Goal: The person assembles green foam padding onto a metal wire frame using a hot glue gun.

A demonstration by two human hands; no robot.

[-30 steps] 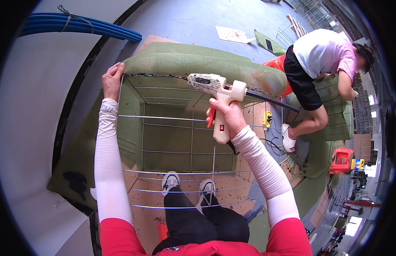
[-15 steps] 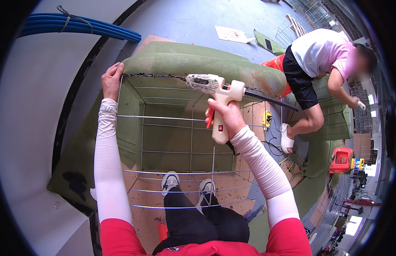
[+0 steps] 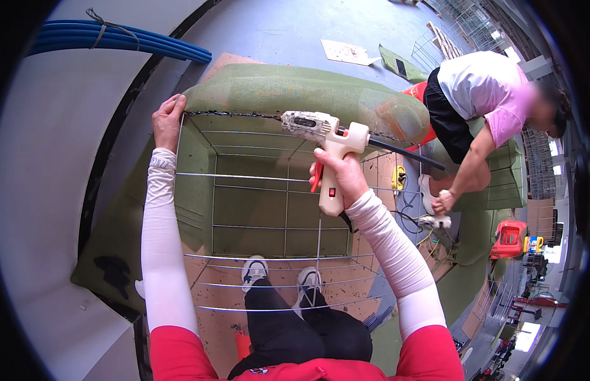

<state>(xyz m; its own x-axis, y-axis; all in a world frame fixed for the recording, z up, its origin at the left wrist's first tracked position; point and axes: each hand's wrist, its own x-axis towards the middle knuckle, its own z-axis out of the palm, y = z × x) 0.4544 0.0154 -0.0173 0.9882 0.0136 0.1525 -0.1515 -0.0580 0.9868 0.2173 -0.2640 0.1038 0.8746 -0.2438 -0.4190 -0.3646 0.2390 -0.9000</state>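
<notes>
My right hand (image 3: 344, 179) is wrapped round the handle of a cream hot glue gun (image 3: 347, 145) with a red trigger. A black glue stick (image 3: 406, 153) juts from its back end. The nozzle points left, at a bead of black glue (image 3: 237, 115) running along the top edge of a wire frame (image 3: 241, 175). Green fabric (image 3: 276, 89) is rolled over the frame's far edge and also lines its inside. At the frame's far left corner, my left hand (image 3: 167, 124) pinches the fabric edge against the wire.
A co-worker (image 3: 476, 95) bends down at the right, one hand at a whitish tool (image 3: 434, 221) near the floor. Cables and a yellow socket strip (image 3: 398, 178) lie beside the frame. Blue tubes (image 3: 117, 39) stick out at the far left; a red container (image 3: 509, 239) stands right.
The glue gun has shifted very slightly right, while my left hand keeps its place. The co-worker's arm has come down toward the floor.
</notes>
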